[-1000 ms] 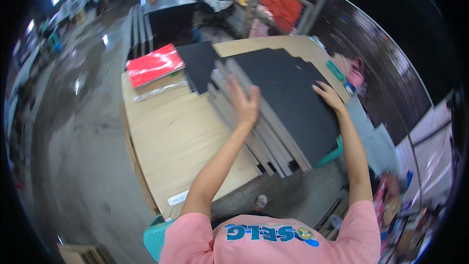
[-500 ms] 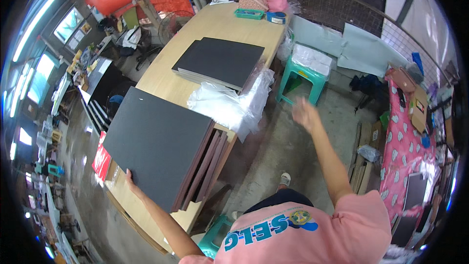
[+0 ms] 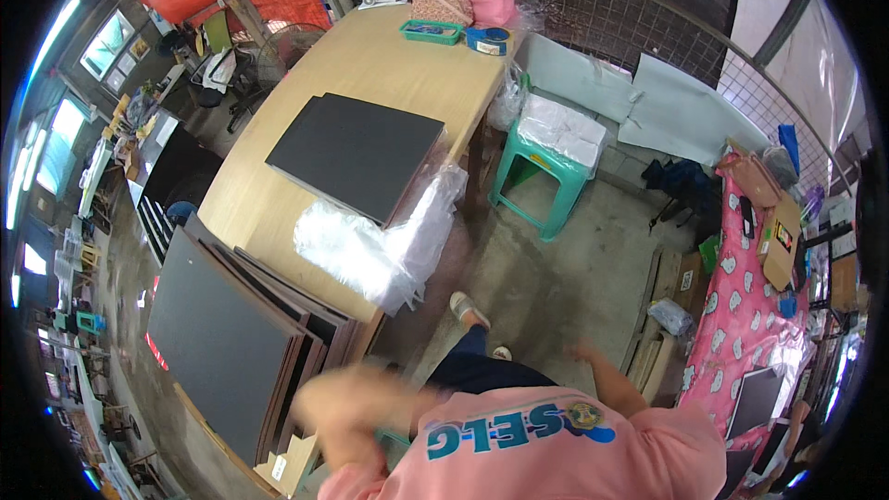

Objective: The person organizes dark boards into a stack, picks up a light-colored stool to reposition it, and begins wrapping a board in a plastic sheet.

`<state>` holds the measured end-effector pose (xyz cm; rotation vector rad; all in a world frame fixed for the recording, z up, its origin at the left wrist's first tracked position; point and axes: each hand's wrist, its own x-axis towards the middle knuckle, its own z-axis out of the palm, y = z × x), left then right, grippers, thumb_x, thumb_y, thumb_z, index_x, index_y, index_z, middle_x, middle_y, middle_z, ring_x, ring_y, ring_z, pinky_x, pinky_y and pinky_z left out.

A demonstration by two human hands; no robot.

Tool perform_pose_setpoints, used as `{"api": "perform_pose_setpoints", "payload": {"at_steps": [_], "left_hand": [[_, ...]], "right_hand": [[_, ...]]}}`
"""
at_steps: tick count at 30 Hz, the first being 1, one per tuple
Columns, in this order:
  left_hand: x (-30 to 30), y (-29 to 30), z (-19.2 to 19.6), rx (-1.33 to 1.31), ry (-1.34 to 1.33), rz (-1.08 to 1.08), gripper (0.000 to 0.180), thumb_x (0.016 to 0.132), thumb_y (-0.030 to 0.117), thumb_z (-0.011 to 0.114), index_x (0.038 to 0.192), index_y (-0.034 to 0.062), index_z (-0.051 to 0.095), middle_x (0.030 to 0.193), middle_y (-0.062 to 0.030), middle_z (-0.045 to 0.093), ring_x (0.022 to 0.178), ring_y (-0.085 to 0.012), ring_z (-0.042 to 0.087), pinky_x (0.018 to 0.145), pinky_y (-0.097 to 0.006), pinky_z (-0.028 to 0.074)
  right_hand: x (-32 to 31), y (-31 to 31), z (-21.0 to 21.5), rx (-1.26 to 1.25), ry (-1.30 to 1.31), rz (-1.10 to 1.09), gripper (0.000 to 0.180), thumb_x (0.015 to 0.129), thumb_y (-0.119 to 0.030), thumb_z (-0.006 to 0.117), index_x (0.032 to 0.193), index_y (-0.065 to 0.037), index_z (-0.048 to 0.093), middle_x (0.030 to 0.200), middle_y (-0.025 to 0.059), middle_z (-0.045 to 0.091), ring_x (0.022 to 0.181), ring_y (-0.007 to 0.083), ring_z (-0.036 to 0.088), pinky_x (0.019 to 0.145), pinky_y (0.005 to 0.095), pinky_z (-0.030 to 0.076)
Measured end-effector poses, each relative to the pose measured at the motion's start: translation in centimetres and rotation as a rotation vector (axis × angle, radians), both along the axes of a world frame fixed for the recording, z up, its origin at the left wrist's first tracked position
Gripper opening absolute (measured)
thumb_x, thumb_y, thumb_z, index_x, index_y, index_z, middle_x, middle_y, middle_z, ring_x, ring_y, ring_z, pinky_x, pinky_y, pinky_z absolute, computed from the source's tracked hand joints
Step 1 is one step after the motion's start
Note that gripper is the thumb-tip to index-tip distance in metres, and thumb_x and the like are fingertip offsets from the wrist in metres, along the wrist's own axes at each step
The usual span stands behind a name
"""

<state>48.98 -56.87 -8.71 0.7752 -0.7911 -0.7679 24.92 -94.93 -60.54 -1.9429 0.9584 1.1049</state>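
Observation:
My left hand [image 3: 356, 400] is a motion blur in front of my body, just right of the near end of a stack of large dark boards [image 3: 222, 333]. It is apart from the board faces, and its fingers are smeared. The boards lie unevenly on the table's near end, their brown edges fanned toward the right. My right hand [image 3: 583, 350] hangs low over the floor on the right, also blurred, near no object. Farther up the table [image 3: 370, 60] lies a smaller stack of black boards [image 3: 361, 148], with crumpled clear plastic bags [image 3: 380, 250] beside it.
A green stool [image 3: 546, 176] with a white wrapped bundle [image 3: 562, 130] stands right of the table. Pink bags [image 3: 488, 5], a green tray [image 3: 431, 31] and a blue tape roll [image 3: 488, 40] sit at the far end. A pink-covered table [image 3: 727, 315] runs along the right.
My left hand has left the large boards' edge and swung in toward my body. My right hand has dropped from beside the stool. The view has shifted, with the table now farther left.

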Motion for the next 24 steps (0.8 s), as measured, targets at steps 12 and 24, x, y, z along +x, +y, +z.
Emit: {"api": "perform_pose_setpoints", "payload": {"at_steps": [12, 24], "left_hand": [[18.7, -22.5, -24.1, 1.198, -1.051, -0.107, 0.083, 0.081, 0.053, 0.062, 0.146, 0.0121, 0.029, 0.139, -0.0266, 0.040, 0.121, -0.0437, 0.048, 0.101, -0.050, 0.038], [33.7, -37.3, -24.9, 1.171, -1.127, 0.358, 0.104, 0.073, 0.045, 0.074, 0.150, 0.0082, 0.013, 0.153, -0.0253, 0.009, 0.140, -0.0436, 0.014, 0.112, -0.055, 0.019]], "right_hand": [[20.3, -9.1, 1.2, 0.064, -0.392, -0.002, 0.049, 0.087, -0.040, 0.061, 0.116, -0.001, 0.062, 0.113, 0.0201, 0.063, 0.103, 0.0325, 0.062, 0.087, 0.0411, 0.049], [33.4, -25.1, 2.8, 0.103, -0.223, -0.896, 0.067, 0.089, -0.037, 0.062, 0.143, -0.007, 0.036, 0.137, 0.0198, 0.046, 0.124, 0.0359, 0.046, 0.096, 0.0529, 0.042]]}}
